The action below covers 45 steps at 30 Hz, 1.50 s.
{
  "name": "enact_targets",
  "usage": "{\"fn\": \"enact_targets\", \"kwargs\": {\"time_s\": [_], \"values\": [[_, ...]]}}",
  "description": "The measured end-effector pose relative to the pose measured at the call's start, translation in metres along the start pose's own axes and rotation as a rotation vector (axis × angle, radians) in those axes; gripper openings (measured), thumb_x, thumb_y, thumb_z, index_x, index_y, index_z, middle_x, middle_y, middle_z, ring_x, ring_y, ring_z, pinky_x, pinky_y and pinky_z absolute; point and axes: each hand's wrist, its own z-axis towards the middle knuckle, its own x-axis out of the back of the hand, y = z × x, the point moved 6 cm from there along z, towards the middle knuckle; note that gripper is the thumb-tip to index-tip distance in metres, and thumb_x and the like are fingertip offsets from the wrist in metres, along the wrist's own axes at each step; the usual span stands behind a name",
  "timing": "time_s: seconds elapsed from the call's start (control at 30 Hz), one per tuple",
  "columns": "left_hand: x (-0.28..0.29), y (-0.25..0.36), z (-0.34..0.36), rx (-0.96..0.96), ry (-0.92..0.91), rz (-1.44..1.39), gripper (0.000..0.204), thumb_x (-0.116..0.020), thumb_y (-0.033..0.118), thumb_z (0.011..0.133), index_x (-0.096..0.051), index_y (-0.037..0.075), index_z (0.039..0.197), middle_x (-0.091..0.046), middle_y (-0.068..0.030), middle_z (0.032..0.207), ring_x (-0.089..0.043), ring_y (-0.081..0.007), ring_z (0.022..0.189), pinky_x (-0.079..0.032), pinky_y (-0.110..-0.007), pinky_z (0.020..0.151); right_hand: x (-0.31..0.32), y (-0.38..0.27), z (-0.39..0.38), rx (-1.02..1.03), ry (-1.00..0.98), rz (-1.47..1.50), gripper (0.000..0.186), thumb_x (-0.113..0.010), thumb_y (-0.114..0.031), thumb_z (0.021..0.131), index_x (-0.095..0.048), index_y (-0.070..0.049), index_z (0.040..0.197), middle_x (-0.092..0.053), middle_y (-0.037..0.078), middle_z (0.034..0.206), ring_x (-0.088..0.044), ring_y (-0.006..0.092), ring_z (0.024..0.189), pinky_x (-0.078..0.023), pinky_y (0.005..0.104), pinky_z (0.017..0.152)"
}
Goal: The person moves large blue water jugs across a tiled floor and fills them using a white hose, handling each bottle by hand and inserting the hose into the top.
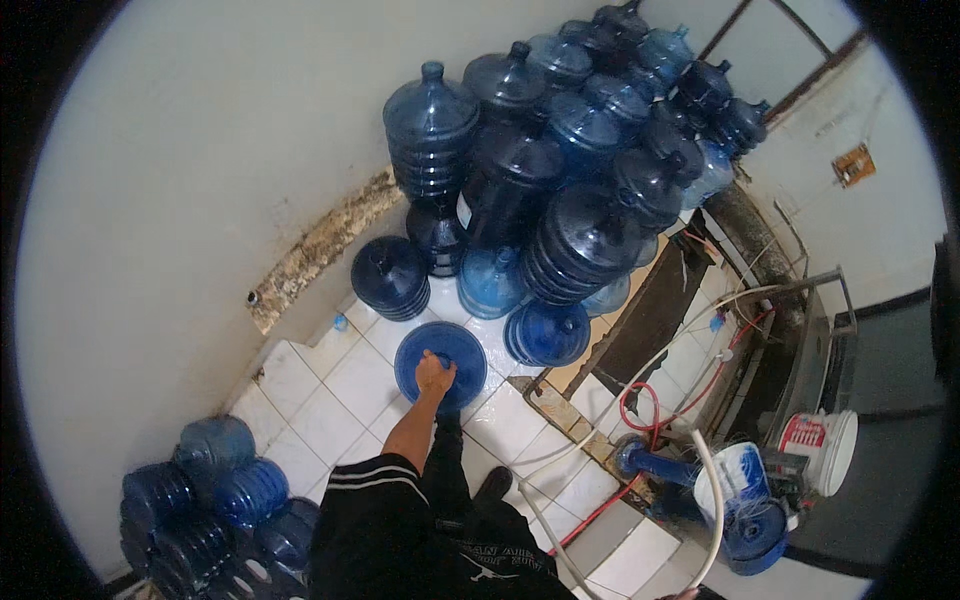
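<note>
My left arm, in a black sleeve with pale stripes, reaches down to a large blue water jug [468, 372] on the white tiles. My left hand [434, 374] is closed around its neck, seen from above. A sliver of my right hand [682, 595] shows at the lower edge, closed on a whitish hose [717, 500]; most of that hand is out of the picture. A dark blue jug [391, 278] stands just beyond the held one. Right of it, another blue jug [548, 333] lies tilted on the floor.
Stacked blue jugs [585, 245] fill the far corner. More jugs [215, 500] lie at the lower left. On the right are a dark floor opening [650, 325], a red hose [640, 405], a white bucket [830, 455] and a bristly brush [740, 480]. My shoe [493, 485] rests on the tiles.
</note>
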Motion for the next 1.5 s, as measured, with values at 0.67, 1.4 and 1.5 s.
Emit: {"fn": "enact_targets", "kwargs": {"time_s": [0.67, 1.4, 1.5], "values": [[-0.078, -0.009, 0.156, 0.482, 0.171, -0.383, 0.062, -0.077, 0.026, 0.053, -0.050, -0.002, 0.102, -0.060, -0.0234, 0.094, -0.058, -0.0397, 0.087, -0.048, -0.042, 0.078, -0.085, -0.080, -0.055, 0.039, -0.147, -0.164, 0.055, -0.031, -0.046, 0.092, -0.049, 0.004, 0.110, -0.047, 0.008, 0.058, -0.040, 0.0176, 0.047, -0.037, 0.0330, 0.042], [-0.053, -0.248, -0.218, 0.562, 0.201, -0.382, 0.037, -0.054, 0.033, 0.080, -0.061, -0.003, 0.075, -0.060, -0.0231, 0.070, -0.061, -0.0365, 0.067, -0.048, -0.044, 0.065, -0.214, -0.067, 0.015, 0.512, -0.882, 0.093, 0.056, -0.041, -0.046, 0.090, -0.030, -0.010, 0.048, -0.025, -0.002, 0.044, -0.024, 0.0111, 0.040, -0.019, 0.0320, 0.038], [-0.028, -0.271, -0.340, 0.764, 0.330, -0.346, 0.050, -0.052, 0.042, 0.081, -0.062, -0.006, 0.072, -0.058, -0.0290, 0.072, -0.059, -0.0410, 0.071, -0.046, -0.046, 0.070, -0.238, -0.067, 0.007, 0.566, -1.067, 0.106, 0.053, -0.042, -0.042, 0.091, -0.032, -0.010, 0.050, -0.025, -0.003, 0.046, -0.023, 0.0114, 0.041, -0.017, 0.0327, 0.039]]}}
